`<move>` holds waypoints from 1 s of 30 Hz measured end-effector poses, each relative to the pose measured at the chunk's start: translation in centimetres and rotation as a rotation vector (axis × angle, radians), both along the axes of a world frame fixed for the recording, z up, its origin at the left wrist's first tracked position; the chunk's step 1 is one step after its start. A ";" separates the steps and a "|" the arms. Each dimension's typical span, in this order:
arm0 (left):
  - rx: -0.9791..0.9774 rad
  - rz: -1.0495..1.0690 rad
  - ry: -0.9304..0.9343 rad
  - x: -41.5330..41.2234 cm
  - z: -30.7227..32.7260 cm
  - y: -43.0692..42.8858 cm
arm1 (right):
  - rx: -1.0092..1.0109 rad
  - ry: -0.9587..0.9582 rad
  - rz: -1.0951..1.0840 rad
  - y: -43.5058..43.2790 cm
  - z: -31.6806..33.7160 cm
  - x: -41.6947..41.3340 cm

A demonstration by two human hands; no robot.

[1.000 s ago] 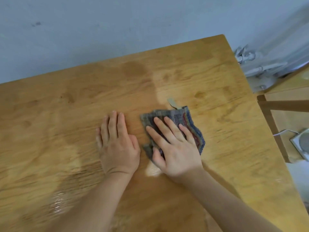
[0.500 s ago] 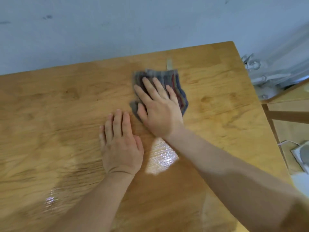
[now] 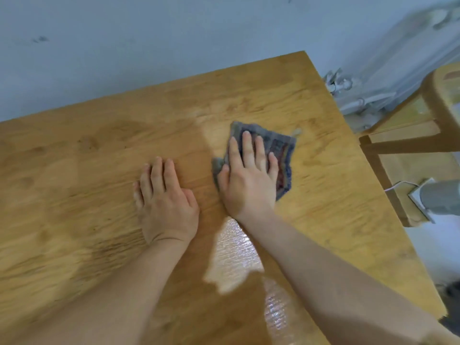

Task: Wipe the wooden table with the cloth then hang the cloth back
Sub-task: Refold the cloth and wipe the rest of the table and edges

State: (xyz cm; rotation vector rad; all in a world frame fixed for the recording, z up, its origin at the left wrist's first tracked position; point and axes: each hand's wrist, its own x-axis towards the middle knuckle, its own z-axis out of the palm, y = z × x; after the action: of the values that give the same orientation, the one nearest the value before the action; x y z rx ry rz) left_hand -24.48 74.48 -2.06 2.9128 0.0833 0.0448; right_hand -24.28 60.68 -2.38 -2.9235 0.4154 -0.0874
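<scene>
I see right hand (image 3: pixel 249 180) grip flat, fingers spread, pressing cloth (image 3: pixel 281 155) on desk (image 3: pixel 323 220); cloth pokes out at 1 o'clock. Left hand (image 3: pixel 165 202) at 9 o'clock, flat, empty.

A pale blue-grey wall (image 3: pixel 149 46) fills the top of the frame, smudged at upper left. At the right edge stand a wooden chair (image 3: pixel 408 145), grey metal pipework (image 3: pixel 361 100) above it, and pale floor (image 3: pixel 435 245) below.

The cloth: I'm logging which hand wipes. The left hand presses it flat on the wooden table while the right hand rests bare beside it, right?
Hands swapped. The head view shows the right hand pressing the cloth flat on the wooden table, while the left hand rests bare beside it.
</scene>
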 end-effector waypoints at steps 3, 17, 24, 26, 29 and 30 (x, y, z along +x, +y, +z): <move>-0.014 -0.005 0.010 -0.2 0.1 0.0 | 0.014 0.016 0.307 2.4 0.3 -1.8; -0.029 -0.022 0.040 0.1 0.4 0.0 | 0.070 -0.060 -0.387 -1.5 0.1 -4.6; -0.066 -0.133 -0.010 -0.6 0.2 0.5 | -0.022 0.000 0.083 -7.3 0.0 -9.7; -0.070 -0.230 -0.013 -0.9 0.1 0.4 | -0.023 0.032 -0.330 -12.8 0.4 -9.1; -0.049 -0.253 -0.025 -0.7 0.1 0.2 | 0.015 0.012 -0.627 -11.6 0.2 -6.2; -0.034 -0.250 -0.022 -0.6 0.0 0.2 | 0.017 -0.011 -0.602 -9.2 0.0 -5.1</move>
State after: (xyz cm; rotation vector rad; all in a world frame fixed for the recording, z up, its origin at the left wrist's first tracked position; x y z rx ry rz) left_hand -25.13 74.69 -2.03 2.8639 -0.2809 0.0334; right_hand -29.42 51.44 -2.38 -2.6721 1.2663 -0.1791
